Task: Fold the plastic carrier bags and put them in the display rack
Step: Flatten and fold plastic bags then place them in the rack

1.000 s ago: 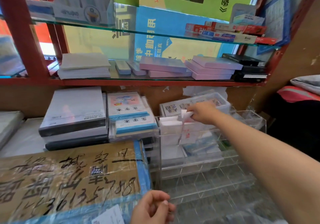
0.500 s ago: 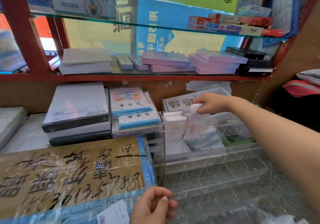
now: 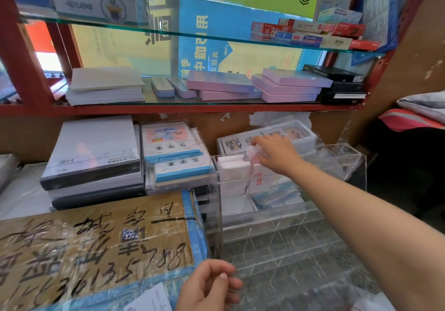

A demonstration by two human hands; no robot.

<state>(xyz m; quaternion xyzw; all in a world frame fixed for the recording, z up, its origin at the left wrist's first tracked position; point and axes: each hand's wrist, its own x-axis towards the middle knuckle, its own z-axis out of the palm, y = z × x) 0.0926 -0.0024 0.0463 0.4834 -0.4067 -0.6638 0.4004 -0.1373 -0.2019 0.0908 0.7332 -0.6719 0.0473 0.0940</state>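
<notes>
A clear acrylic display rack (image 3: 284, 216) with several compartments stands on the counter. My right hand (image 3: 277, 153) reaches over its top back row and pinches a folded white and red plastic bag (image 3: 254, 153), which stands in the second compartment. Two folded white bags (image 3: 232, 162) fill the compartment to its left. Lower down in the rack lie bluish folded bags (image 3: 274, 196). My left hand (image 3: 209, 286) hangs loosely curled at the rack's front left corner and holds nothing.
A taped cardboard box (image 3: 96, 250) with handwriting lies left of the rack. Stacks of paper pads (image 3: 94, 156) and exercise books (image 3: 175, 154) sit behind it. A red-framed glass shelf (image 3: 216, 106) with purple notebooks overhangs the rack. A brown wall is on the right.
My right hand has kept hold of the folded bag and shifted slightly down at the second compartment. The view has tilted a little. My left hand stays put.
</notes>
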